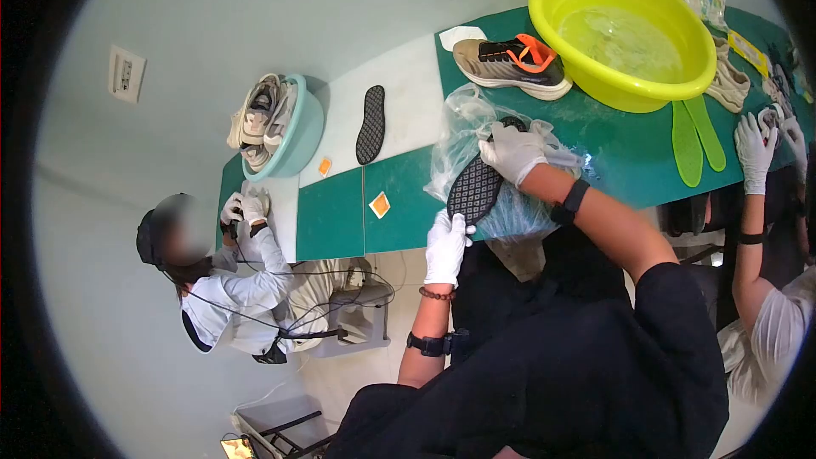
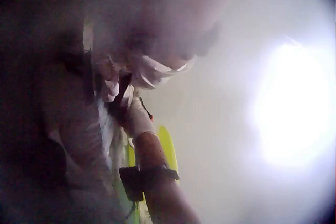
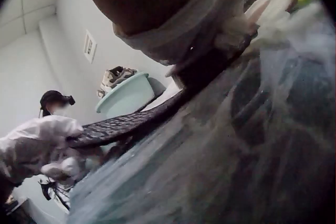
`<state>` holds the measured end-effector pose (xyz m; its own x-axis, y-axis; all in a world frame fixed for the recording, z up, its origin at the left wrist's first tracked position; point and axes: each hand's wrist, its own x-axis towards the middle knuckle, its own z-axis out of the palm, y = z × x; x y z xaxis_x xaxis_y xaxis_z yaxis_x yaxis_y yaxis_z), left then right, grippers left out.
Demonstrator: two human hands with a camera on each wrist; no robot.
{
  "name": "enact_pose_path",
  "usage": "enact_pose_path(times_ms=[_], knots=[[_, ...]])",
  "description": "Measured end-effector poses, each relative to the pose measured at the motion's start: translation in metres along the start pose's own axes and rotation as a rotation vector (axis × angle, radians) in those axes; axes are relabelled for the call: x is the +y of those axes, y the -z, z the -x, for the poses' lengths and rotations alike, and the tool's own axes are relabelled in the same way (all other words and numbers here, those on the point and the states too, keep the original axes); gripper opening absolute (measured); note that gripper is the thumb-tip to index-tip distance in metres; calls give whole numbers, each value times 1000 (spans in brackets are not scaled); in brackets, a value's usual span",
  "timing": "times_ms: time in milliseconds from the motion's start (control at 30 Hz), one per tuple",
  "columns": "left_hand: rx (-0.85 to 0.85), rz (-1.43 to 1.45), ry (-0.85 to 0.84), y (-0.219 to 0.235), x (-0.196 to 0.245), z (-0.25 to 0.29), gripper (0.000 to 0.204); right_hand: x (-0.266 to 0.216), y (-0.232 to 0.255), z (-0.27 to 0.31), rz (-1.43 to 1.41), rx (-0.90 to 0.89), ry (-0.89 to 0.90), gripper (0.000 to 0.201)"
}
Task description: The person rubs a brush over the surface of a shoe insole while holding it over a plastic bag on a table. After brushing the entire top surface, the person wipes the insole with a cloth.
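The left hand (image 1: 445, 246) pinched the near end of one dark insole (image 1: 474, 189); the right hand (image 1: 512, 153) gripped its far end over a clear plastic bag (image 1: 463, 132) at the tabletop (image 1: 408, 191) edge. Bagging looked begun, not finished. Beyond lay one sneaker (image 1: 512, 64), one yellow basin (image 1: 625, 34), two green insoles (image 1: 695, 138).
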<state>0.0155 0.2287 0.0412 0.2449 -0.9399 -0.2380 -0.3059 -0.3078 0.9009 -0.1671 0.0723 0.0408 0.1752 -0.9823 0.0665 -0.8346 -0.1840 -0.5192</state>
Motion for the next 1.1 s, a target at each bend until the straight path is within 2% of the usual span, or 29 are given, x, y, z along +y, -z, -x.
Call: enact_pose_path(times_ms=[33,67,100,167,200,300,367,433,467,567,667,700,733,767,800,833,900,1000,1100], knots=[[36,34,-85,0,-4,-6,25,-1,5,12,11,25,48,50],[58,-70,-107,3,-7,-10,35,-2,10,26,25,52,98,53],[63,-162,-118,6,-9,-14,37,-2,15,37,41,79,147,56],[73,-345,-139,9,-15,-23,40,2,13,43,-40,-22,132,64],[29,-312,-130,9,-8,-24,46,3,15,46,-71,-56,136,64],[-15,-290,-123,2,13,-12,48,6,27,49,-122,-138,178,63],[0,-336,-237,0,-6,-19,51,7,35,51,-162,-153,243,62],[41,-425,-337,-5,7,-15,52,2,49,50,-145,-242,291,63],[33,-505,-264,-5,17,-14,54,1,51,47,-137,-285,317,63],[24,-581,-186,-1,27,-23,49,5,48,36,-104,-384,392,64],[-10,-504,-319,12,7,-55,43,8,58,20,-73,-398,422,66],[52,-517,-335,13,8,-63,33,11,63,12,-69,-404,426,67],[3,-651,-239,15,30,-68,31,15,58,5,-65,-443,414,73],[-50,-787,-142,17,53,-74,33,21,54,2,-95,-463,444,76],[-32,-771,-225,16,55,-89,44,27,53,-3,-123,-479,473,78],[-95,-839,-179,16,59,-108,48,32,50,-5,-157,-504,502,80],[144,-974,-404,-1,61,-135,49,42,45,-10,-235,-462,478,79],[210,-657,-441,-36,69,-168,35,51,45,-12,-221,-422,489,77],[354,-721,-719,-56,53,-184,22,53,66,-7,-166,-397,505,66]])
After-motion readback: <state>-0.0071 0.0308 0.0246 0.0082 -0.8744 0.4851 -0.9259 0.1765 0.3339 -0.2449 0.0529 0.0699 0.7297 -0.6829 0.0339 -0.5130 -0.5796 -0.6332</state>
